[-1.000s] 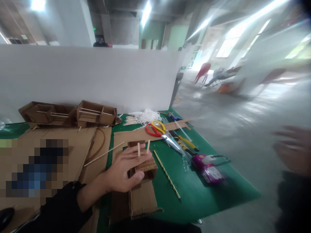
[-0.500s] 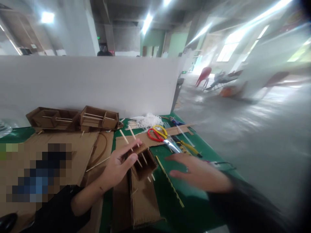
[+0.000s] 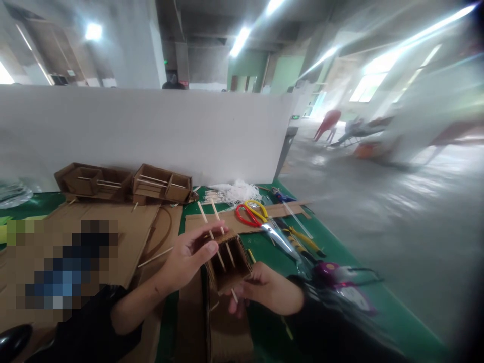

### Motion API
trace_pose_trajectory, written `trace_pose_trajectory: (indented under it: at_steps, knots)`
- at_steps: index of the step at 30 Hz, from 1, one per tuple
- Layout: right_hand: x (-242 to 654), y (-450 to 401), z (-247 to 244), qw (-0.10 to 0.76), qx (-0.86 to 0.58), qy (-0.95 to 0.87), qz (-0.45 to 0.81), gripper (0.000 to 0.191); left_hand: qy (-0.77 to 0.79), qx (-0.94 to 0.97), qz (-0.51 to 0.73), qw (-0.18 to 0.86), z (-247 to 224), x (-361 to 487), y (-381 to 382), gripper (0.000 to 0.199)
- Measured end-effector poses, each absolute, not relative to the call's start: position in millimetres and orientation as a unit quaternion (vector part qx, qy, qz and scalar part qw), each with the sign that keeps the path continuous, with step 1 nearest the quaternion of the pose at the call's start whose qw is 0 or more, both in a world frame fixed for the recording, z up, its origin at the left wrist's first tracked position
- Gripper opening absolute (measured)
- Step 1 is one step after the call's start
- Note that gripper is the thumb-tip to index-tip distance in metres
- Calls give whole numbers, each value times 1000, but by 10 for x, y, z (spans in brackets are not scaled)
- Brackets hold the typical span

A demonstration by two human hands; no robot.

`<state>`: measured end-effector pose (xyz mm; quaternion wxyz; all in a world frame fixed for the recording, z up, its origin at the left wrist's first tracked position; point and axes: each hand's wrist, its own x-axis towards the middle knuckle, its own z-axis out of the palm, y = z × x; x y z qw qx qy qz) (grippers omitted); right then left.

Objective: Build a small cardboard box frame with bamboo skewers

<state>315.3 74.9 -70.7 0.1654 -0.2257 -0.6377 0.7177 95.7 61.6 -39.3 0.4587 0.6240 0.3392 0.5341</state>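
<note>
My left hand (image 3: 194, 257) grips the upper left side of a small open cardboard box (image 3: 240, 259), thumb and fingers on its edge. Two thin wooden sticks (image 3: 204, 214) run through the box, with long ends standing out past its top side. At the lower right of the box, my right hand (image 3: 264, 290) is closed around its edge, beside a stick end that pokes out between the fingers. Beneath the box lies a long cardboard piece (image 3: 230, 333). A yellow patterned stick (image 3: 288, 327) is partly hidden under my right hand.
Red and yellow scissors (image 3: 272, 229), yellow-handled pliers (image 3: 308, 242) and a purple tool (image 3: 328, 272) lie to the right on the green table (image 3: 328, 237). Two divided cardboard boxes (image 3: 162, 184) stand at the back beside white string (image 3: 240, 194). Flat cardboard (image 3: 128, 217) covers the left.
My right hand has moved left and down from over the table and closed at the lower edge of the box. The purple tool now shows fully. The view has shifted slightly.
</note>
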Motion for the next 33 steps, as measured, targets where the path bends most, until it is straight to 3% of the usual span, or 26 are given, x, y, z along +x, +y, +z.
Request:
trace_pose_trajectory:
  at_steps: [18, 28, 33]
  knots:
    - [3167, 707, -844, 189, -126, -581, 782, 42, 291, 641, 488, 516, -396, 946, 609, 29]
    - [3144, 742, -916, 193, -181, -578, 772, 31, 288, 673, 472, 492, -387, 956, 592, 30]
    - [3128, 787, -997, 194, -212, -569, 770, 35, 302, 687, 464, 471, -365, 970, 570, 29]
